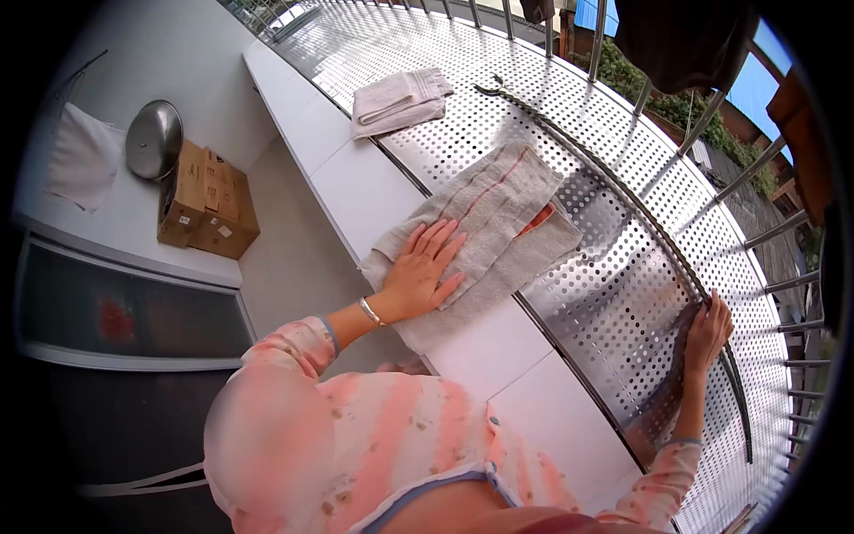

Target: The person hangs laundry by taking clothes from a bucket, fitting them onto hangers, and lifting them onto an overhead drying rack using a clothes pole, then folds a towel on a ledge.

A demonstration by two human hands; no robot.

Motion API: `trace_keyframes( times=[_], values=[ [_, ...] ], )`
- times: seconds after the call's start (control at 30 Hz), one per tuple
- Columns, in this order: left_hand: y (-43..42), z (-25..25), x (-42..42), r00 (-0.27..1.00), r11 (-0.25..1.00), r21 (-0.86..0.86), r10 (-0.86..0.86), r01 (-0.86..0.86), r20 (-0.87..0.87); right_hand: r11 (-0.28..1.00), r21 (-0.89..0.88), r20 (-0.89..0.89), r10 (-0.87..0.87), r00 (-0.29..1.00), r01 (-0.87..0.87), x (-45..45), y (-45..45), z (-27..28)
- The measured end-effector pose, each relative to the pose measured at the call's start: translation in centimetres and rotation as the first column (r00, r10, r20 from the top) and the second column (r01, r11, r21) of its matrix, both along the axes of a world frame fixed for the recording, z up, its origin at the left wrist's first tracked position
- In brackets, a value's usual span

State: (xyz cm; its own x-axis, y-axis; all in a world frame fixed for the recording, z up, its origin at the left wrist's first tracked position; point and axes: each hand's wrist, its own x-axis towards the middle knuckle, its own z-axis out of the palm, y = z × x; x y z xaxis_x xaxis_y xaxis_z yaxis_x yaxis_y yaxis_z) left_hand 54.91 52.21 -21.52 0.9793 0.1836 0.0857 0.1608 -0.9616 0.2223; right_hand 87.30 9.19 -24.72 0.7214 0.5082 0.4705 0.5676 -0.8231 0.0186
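Note:
My left hand point(422, 272) lies flat, fingers a little apart, on a grey-beige towel point(498, 191) with an orange stripe. This towel is loosely folded and spans the white ledge and the perforated metal sheet; an orange patch shows between its layers. At the right, my right hand point(707, 331) has its fingers closed around a long, dark, twisted rod point(642, 206) with a forked tip. The rod rests along the metal sheet, its fork pointing away from me. Farther off, a smaller folded pale towel point(402, 100) sits at the sheet's inner edge.
The white ledge point(334, 165) borders the perforated metal sheet point(605, 311). Metal railing bars point(737, 178) rise along the outer side, with dark cloth point(685, 40) hanging there. To the left are a cardboard box point(218, 205), a round metal lid point(154, 140) and a hanging white cloth point(84, 158).

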Motion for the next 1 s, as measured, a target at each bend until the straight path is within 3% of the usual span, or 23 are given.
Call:
trace_keyframes(
  times=[0.2,0.4,0.43,0.5,0.53,0.6,0.7,0.77,1.0],
  values=[
    [0.4,-0.9,-0.8,0.995,1.0,0.014,-0.006,0.005,0.101,1.0,-0.02,0.03,-0.021,0.999,0.022,0.1,-0.1,-0.2],
    [0.7,-1.1,-1.4,0.985,0.998,-0.054,-0.019,0.029,0.171,0.988,-0.151,0.193,0.021,0.981,0.008,0.2,-0.6,-0.2],
    [0.8,-1.0,-1.4,0.977,0.99,-0.139,0.017,0.013,0.211,0.971,-0.236,0.23,0.018,0.973,0.037,0.9,-1.0,-0.6],
    [1.2,-1.0,-1.9,0.976,0.968,-0.25,0.029,0.027,0.218,0.956,-0.269,0.137,-0.082,0.987,0.117,-0.3,-0.4,0.5],
    [1.5,-1.0,-2.0,0.964,0.94,-0.338,0.045,0.048,0.263,0.976,-0.199,0.173,-0.055,0.983,0.089,-1.4,0.1,1.4],
    [2.1,-0.9,-2.0,0.961,0.883,-0.456,0.025,0.109,0.277,0.996,-0.05,0.084,-0.066,0.994,0.07,-5.5,2.2,4.2],
    [4.6,0.2,-2.3,0.937,0.752,-0.623,0.017,0.217,0.348,0.999,0.007,0.045,-0.047,0.998,0.047,-12.3,4.0,6.2],
    [7.1,0.7,-2.1,0.935,0.85,-0.441,-0.149,0.287,0.322,0.998,0.046,0.013,-0.045,0.999,0.044,-17.3,5.0,5.9],
    [11.1,-0.8,0.1,0.844,0.787,-0.308,-0.518,0.535,0.139,0.898,0.162,-0.17,-0.382,0.908,0.408,-31.3,9.6,4.1]
  ],
)
